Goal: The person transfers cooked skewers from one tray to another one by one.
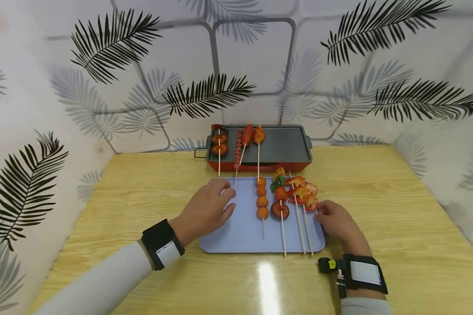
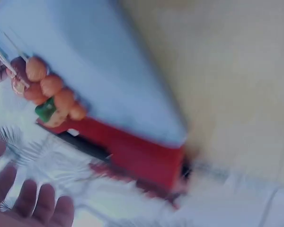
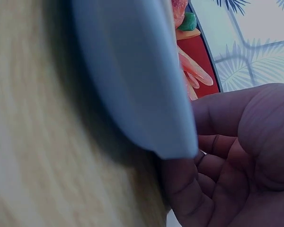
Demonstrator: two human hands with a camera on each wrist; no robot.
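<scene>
My right hand (image 1: 336, 218) grips the right edge of a pale blue tray (image 1: 236, 236); in the right wrist view the thumb lies over its rim and the fingers under it. Loosely bent, my left hand (image 1: 206, 210) hovers over the tray's left side with nothing in its fingers. Skewers lie on the tray's right half: one of orange balls (image 1: 262, 202), one mixed skewer with a mushroom slice (image 1: 280, 211) and a green piece, and skewers of red pieces and tomato slices (image 1: 311, 203). The left wrist view is blurred, showing the left fingers (image 2: 35, 203) spread apart from the tray.
Behind the tray stands a red grill with a dark plate (image 1: 284, 142). Across its left part lie a mushroom skewer (image 1: 219, 149), a skewer of small red pieces (image 1: 238, 151), a sausage skewer (image 1: 247, 134) and an orange-topped skewer (image 1: 259, 134). A leaf-patterned backdrop (image 1: 260, 57) rises behind the wooden table (image 1: 398, 227).
</scene>
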